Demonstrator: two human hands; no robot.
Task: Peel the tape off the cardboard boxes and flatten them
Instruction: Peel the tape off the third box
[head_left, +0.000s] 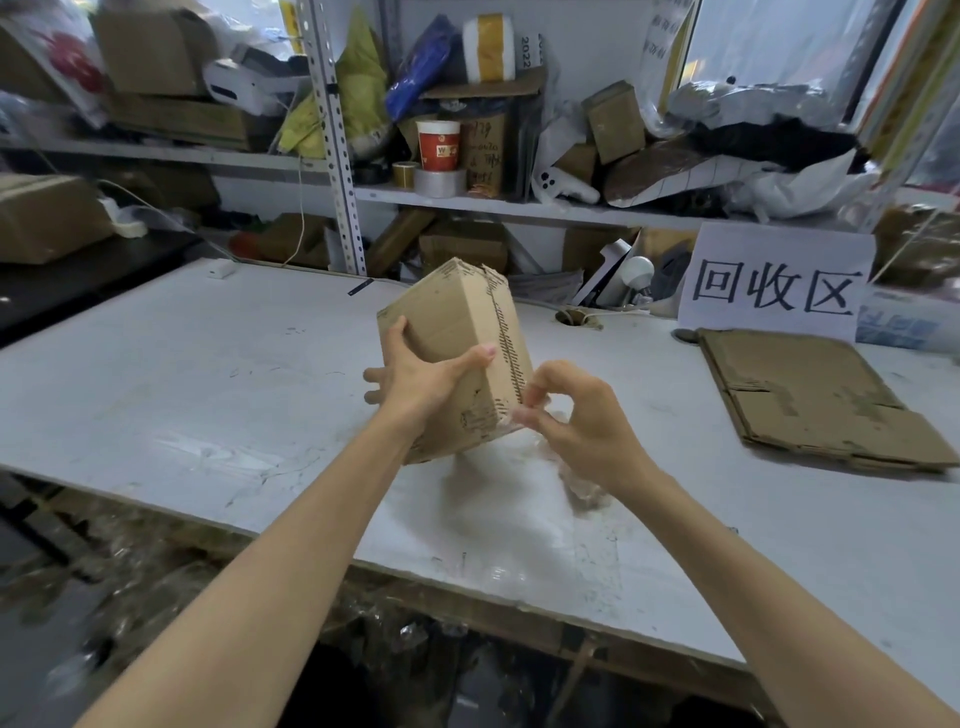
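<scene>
**Tape comes off a small carton at the workbench**

A person holds a small brown cardboard box (452, 332) tilted over the middle of a scuffed white worktable (208, 374), one lower corner close to the surface (whether it touches cannot be told). The left hand (421, 379) cups the box from its near left side, thumb laid across the front face and fingers wrapped behind. The right hand (582, 421) pinches thumb and forefinger together at the box's lower right corner, on what looks like an end of clear tape (519, 415) beside a ragged, torn seam. A crumpled wad of clear film (582, 488) lies on the table just below that hand. A flattened brown cardboard sheet (810, 400) rests well to the right, before a white paper sign (774, 280). The box appears light and empty, stiff along its edges yet easily dented on its faces, so the firm corners look the sensible hold. The tape seems thin, slick and apt to tear; a pinch low on the free end, drawn along the seam, should serve best.
</scene>
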